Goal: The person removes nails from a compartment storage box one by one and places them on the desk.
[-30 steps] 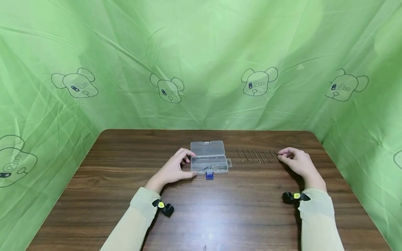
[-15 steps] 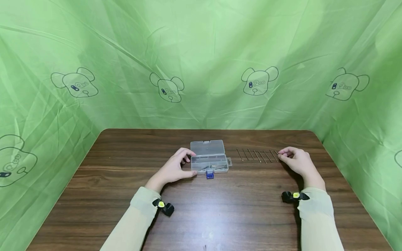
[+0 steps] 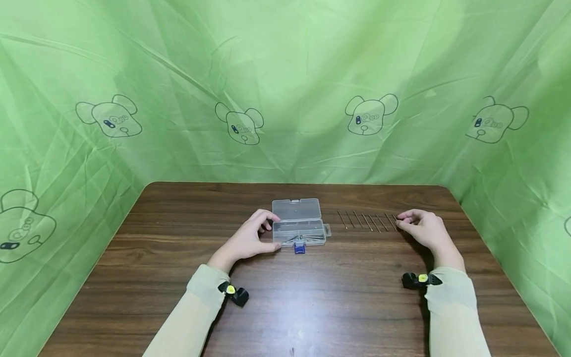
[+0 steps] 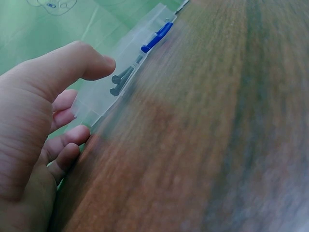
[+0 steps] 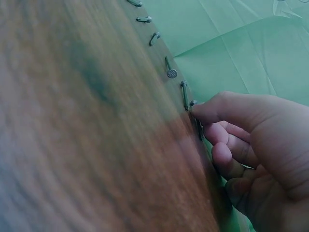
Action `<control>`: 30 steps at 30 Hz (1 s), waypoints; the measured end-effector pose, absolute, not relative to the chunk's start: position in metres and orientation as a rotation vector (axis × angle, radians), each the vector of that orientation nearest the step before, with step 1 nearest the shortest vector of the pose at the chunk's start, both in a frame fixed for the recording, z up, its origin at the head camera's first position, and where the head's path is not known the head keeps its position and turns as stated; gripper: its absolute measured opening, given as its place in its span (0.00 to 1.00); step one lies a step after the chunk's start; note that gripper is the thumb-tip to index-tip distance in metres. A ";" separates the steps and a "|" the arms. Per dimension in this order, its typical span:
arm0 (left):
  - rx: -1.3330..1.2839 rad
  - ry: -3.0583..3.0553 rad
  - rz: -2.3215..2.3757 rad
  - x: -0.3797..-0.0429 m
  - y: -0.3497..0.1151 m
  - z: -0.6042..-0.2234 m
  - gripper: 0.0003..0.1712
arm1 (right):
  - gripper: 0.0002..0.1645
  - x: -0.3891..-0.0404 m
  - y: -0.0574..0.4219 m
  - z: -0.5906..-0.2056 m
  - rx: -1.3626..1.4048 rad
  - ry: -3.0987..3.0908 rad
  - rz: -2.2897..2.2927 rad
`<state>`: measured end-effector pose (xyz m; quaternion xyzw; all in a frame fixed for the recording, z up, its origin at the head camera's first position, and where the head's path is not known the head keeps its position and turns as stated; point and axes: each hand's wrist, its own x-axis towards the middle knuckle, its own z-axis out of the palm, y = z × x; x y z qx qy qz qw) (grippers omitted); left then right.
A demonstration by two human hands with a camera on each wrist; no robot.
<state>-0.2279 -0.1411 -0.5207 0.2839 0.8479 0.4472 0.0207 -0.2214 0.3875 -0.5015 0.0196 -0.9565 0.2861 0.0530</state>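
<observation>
A clear plastic box [image 3: 298, 226] stands with its lid tipped back and a blue latch [image 3: 299, 248] at its front. Several nails [image 3: 312, 237] lie in the front part of it. My left hand [image 3: 247, 238] holds the box's left end, thumb at the front corner and fingers at the back; the left wrist view shows nail heads [image 4: 116, 90] through the wall. To the right, several nails [image 3: 367, 221] lie in a slanted row on the table. At the row's right end my right hand [image 3: 424, 229] pinches a nail [image 5: 194, 103], which the thumb partly hides.
The brown wood-grain table [image 3: 285, 307] carries everything. Behind it and at both sides hangs a green cloth [image 3: 294, 59] with printed bear heads. Black wrist cameras [image 3: 241, 296] are strapped to both sleeves. A small hanging tab [image 3: 328, 230] sticks out from the box's right end.
</observation>
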 end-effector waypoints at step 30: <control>0.892 2.642 1.378 -0.228 -0.141 -0.522 0.38 | 0.19 -0.218 0.344 -0.442 0.189 -2.863 1.086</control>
